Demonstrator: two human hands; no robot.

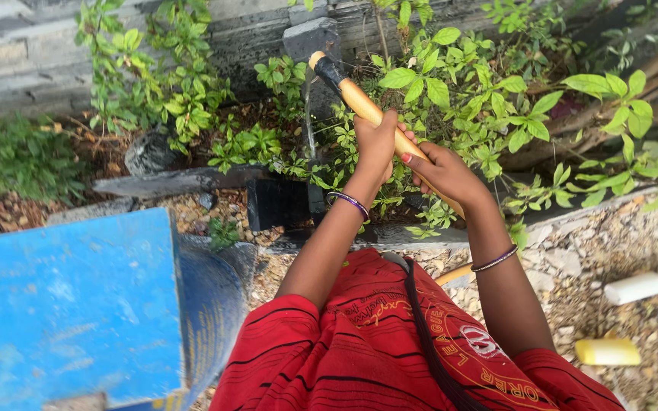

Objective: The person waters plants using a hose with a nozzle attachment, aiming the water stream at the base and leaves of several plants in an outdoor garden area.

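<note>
Gripping the long tan wooden hoe handle (375, 114), the left hand (375, 143) and right hand (445, 172) have their fingers clamped around it, its dark metal blade (308, 114) sunk among the green leafy plants (466, 91). Judging by the thick growth beside the grey stone wall (9, 53), the digging looks barely begun, with most plants standing.

Both hands grip wooden hoe handle (378, 114): left hand (376, 144) higher, right hand (445, 173) just below; blade (308, 125) beyond them among green plants (489, 91). Blue drum (78, 304) left.
</note>
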